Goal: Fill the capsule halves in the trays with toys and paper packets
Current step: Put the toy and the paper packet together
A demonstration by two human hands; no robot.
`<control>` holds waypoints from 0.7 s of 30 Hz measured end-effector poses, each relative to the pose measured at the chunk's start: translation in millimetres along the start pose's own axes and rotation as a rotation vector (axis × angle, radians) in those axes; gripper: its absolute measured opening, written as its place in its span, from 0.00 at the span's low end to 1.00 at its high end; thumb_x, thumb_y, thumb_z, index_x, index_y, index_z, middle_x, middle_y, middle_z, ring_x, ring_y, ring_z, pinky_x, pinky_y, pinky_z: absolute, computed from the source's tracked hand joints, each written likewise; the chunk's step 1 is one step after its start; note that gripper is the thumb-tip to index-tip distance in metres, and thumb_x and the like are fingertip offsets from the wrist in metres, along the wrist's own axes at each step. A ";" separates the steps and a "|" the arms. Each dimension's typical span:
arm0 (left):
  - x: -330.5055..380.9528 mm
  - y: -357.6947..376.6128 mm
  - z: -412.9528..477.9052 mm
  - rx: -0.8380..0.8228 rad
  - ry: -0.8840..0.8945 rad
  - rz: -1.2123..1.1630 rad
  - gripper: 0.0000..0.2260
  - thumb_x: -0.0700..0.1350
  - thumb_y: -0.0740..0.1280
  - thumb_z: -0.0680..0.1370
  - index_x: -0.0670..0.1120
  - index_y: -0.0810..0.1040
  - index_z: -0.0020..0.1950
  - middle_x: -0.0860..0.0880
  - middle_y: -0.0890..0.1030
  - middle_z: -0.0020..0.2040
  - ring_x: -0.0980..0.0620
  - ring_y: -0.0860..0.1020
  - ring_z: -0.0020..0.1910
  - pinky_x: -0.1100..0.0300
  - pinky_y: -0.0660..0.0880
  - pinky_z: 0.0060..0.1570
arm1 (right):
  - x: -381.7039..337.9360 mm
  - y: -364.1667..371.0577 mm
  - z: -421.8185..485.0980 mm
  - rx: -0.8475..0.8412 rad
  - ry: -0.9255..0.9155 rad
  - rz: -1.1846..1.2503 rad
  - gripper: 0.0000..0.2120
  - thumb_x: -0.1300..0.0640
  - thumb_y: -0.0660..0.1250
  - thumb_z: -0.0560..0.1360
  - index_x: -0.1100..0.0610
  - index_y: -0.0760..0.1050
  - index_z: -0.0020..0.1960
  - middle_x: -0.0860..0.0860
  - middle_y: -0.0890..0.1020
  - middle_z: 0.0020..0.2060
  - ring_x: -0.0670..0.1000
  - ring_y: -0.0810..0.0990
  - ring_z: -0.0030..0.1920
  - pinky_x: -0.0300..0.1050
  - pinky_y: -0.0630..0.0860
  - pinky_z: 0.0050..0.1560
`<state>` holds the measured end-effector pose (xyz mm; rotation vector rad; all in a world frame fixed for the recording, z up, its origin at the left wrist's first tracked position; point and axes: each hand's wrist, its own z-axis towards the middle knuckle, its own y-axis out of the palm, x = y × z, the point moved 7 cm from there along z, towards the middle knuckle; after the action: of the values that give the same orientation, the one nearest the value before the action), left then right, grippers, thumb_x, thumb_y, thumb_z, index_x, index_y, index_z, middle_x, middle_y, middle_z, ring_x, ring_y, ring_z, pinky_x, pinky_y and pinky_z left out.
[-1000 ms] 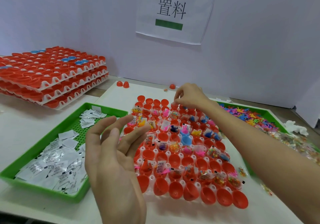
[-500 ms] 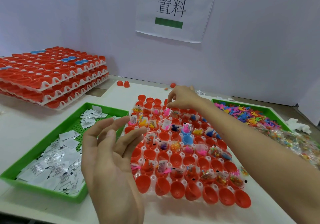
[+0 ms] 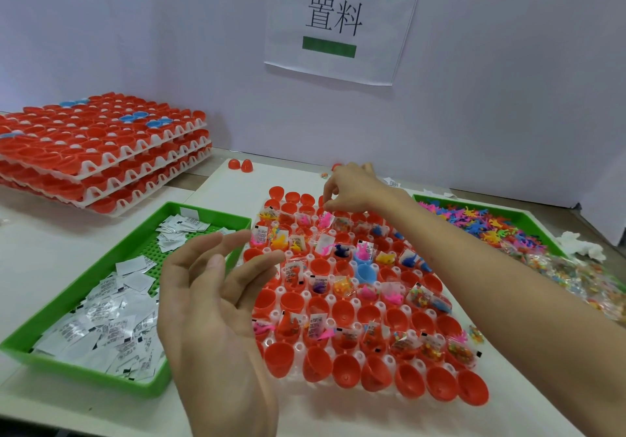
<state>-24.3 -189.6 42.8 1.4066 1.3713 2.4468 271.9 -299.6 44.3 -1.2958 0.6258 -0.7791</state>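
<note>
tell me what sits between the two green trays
The capsule tray of red halves, partly filled, lies between the packet tray and the toy tray, seen in the head view.

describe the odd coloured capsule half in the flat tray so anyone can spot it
A white tray of capsule halves lies between the green packet bin and the green toy bin. Near its middle sits one blue capsule half; every half around it is red.

- Paper packets (image 3: 101, 328) were held in the packet bin (image 3: 101, 377), left of the capsule tray (image 3: 299, 347).
- Toys (image 3: 481, 223) were held in the toy bin (image 3: 474, 206), right of it.
- Stacked trays (image 3: 101, 152) were kept behind it, leftward.
</note>
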 end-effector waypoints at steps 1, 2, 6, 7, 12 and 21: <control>3.3 -4.2 1.0 0.041 0.043 0.038 0.12 0.43 0.61 0.77 0.54 0.83 0.43 0.47 0.86 0.44 0.44 0.86 0.39 0.60 0.82 0.40 | -0.8 -1.8 -1.4 -0.005 0.002 0.000 0.09 0.46 0.71 0.76 0.49 0.85 0.50 0.43 0.75 0.45 0.46 0.69 0.53 0.55 0.61 0.66; 7.7 -8.6 3.8 0.041 0.064 0.110 0.12 0.42 0.61 0.78 0.53 0.82 0.43 0.46 0.86 0.44 0.45 0.85 0.38 0.59 0.82 0.40 | -1.5 -5.8 -3.0 -0.004 0.000 0.005 0.09 0.46 0.70 0.76 0.49 0.85 0.51 0.43 0.75 0.45 0.46 0.69 0.53 0.55 0.61 0.65; 21.1 -21.5 47.8 -0.181 0.088 0.836 0.14 0.40 0.61 0.83 0.56 0.81 0.45 0.54 0.85 0.43 0.54 0.82 0.38 0.55 0.79 0.39 | 16.4 -46.3 -14.9 0.115 0.046 0.171 0.06 0.48 0.69 0.77 0.48 0.82 0.48 0.43 0.78 0.43 0.47 0.75 0.50 0.51 0.64 0.61; 19.3 -27.4 64.2 -0.247 0.089 1.054 0.12 0.42 0.63 0.83 0.57 0.81 0.48 0.56 0.84 0.44 0.57 0.81 0.40 0.57 0.75 0.40 | 29.0 -57.7 -21.1 0.164 0.076 0.229 0.04 0.49 0.70 0.77 0.48 0.82 0.47 0.42 0.78 0.41 0.47 0.76 0.49 0.49 0.66 0.58; -21.0 -64.4 114.0 -0.513 -0.224 1.674 0.15 0.46 0.71 0.79 0.52 0.78 0.65 0.48 0.77 0.59 0.50 0.78 0.52 0.51 0.76 0.51 | 132.8 -59.7 -74.1 0.139 0.381 0.219 0.05 0.55 0.71 0.77 0.53 0.84 0.50 0.50 0.82 0.43 0.52 0.79 0.47 0.44 0.71 0.48; -30.0 -68.3 116.1 -0.490 -0.065 1.651 0.05 0.46 0.75 0.76 0.57 0.82 0.43 0.52 0.77 0.45 0.56 0.74 0.43 0.55 0.71 0.43 | 206.1 -2.6 -159.9 0.007 0.611 0.230 0.06 0.52 0.73 0.76 0.51 0.81 0.40 0.56 0.86 0.51 0.53 0.77 0.42 0.44 0.68 0.44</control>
<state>48.5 -80.3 0.3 2.9029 -0.9635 2.7143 270.4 -559.6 22.9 -0.9475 1.2345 -0.9861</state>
